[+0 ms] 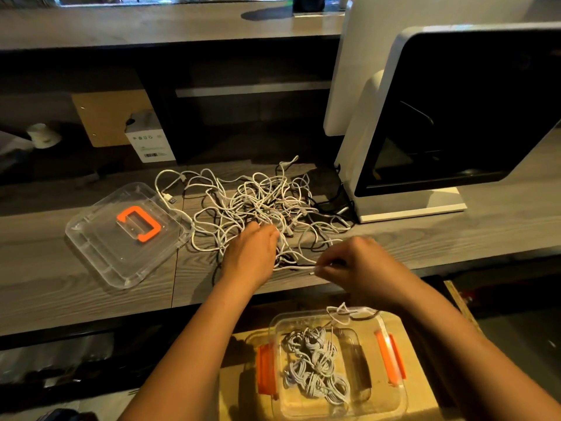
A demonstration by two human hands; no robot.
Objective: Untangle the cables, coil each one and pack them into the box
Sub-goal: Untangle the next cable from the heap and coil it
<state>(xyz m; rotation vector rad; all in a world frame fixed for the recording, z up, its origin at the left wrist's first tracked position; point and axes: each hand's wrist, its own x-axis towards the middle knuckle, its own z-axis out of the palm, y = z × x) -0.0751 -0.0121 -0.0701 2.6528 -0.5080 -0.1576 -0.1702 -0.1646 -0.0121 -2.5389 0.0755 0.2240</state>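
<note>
Cables [261, 205] tangled on the table [455, 232], one being freed
Right hand [358, 265] fingers pinch a strand [293, 267] to draw it out; left hand [252, 253] steadies the heap, grip unclear.

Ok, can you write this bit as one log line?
step: untangling | left hand: in cable tangle, grip unclear | right hand: pinches white cable | box: coiled cables inside | lid: off

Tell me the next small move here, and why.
Probably draw the white cable gently rightward out of the tangle. The right hand pinches its end, and the left hand rests on that tangle, able to steady it. The strand runs back into other loops, so a slow pull seems safest.
</note>
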